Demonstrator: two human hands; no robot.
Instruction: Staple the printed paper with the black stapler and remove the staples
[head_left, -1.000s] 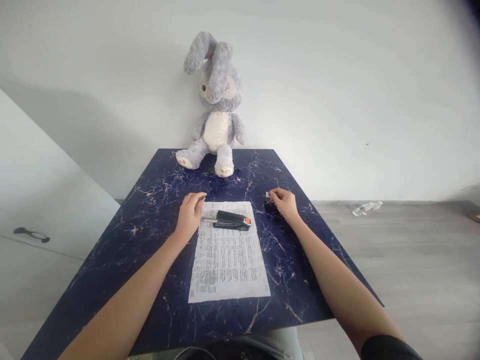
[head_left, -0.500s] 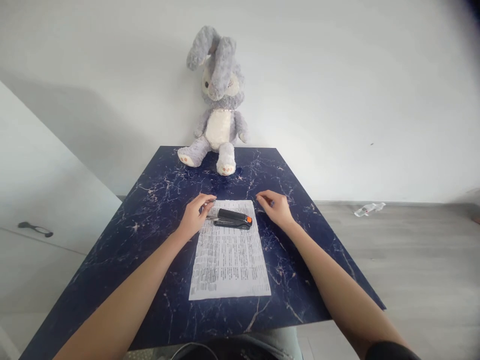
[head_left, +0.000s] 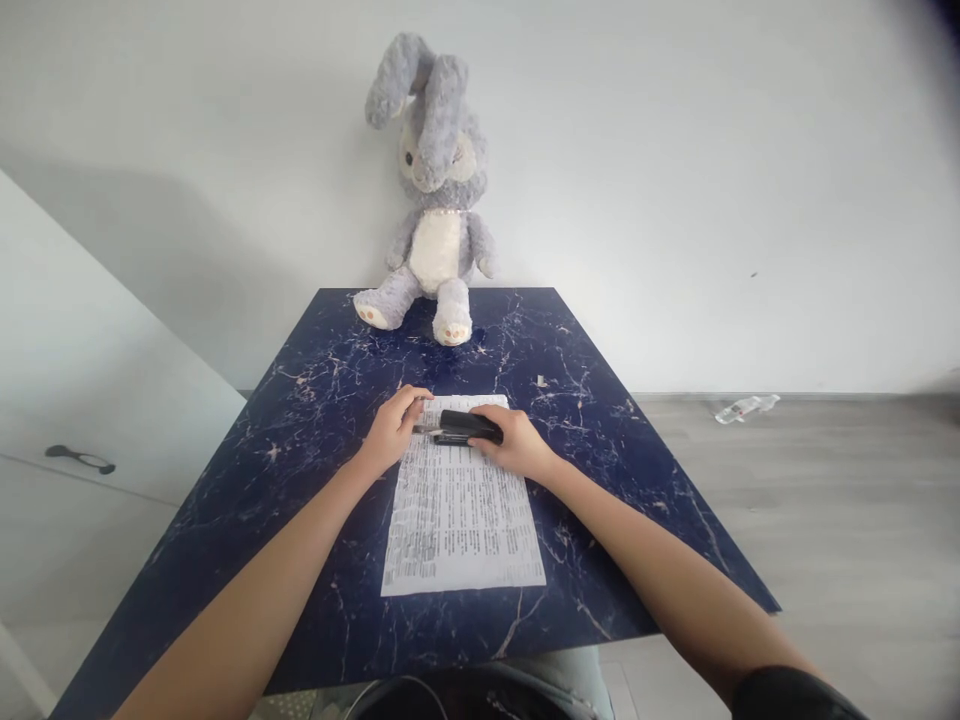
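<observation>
A printed sheet of paper (head_left: 472, 510) lies flat on the dark blue marbled table. My left hand (head_left: 394, 428) is at its upper left corner, with thumb and fingers closed on the paper's edge. A black stapler (head_left: 469, 425) rests across the upper part of the sheet, and a pale metallic part shows at its left end, near my left fingers. My right hand (head_left: 517, 440) is closed around the stapler's right end, fingers on top and thumb below. That end is partly hidden by the hand.
A grey plush rabbit (head_left: 435, 245) sits at the table's far edge against the wall. A small pale metallic piece (head_left: 541, 381) lies right of the paper. On the floor at right is a clear plastic item (head_left: 746, 408). A white cabinet with a dark handle (head_left: 80, 459) stands left.
My right hand has moved left from beside the paper and taken hold of the stapler. The small pale piece now shows where that hand was. My left hand stays at the corner.
</observation>
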